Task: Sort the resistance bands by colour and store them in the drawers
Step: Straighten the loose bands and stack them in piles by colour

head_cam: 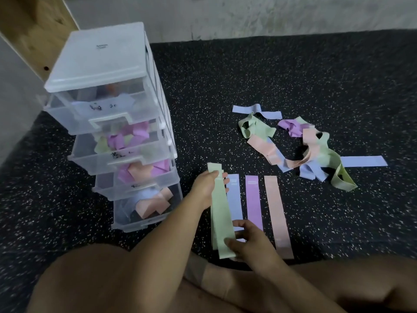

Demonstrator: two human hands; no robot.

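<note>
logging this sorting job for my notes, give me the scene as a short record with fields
left hand: grips top end of green band
right hand: pinches its bottom end
laid flat beside it: blue band, purple band, pink band, side by side
pile: tangled bands of mixed colours, on the right
drawers: clear unit on the left, mixed colours inside
floor: black, speckled

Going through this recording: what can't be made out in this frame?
Head view:
Writing on the clear plastic drawers: blurred.
Number of pale green flat bands stacked: top band covers them; left hand and right hand hide the ends.
Band count in the tangled multicoloured pile: overlaps.
</note>
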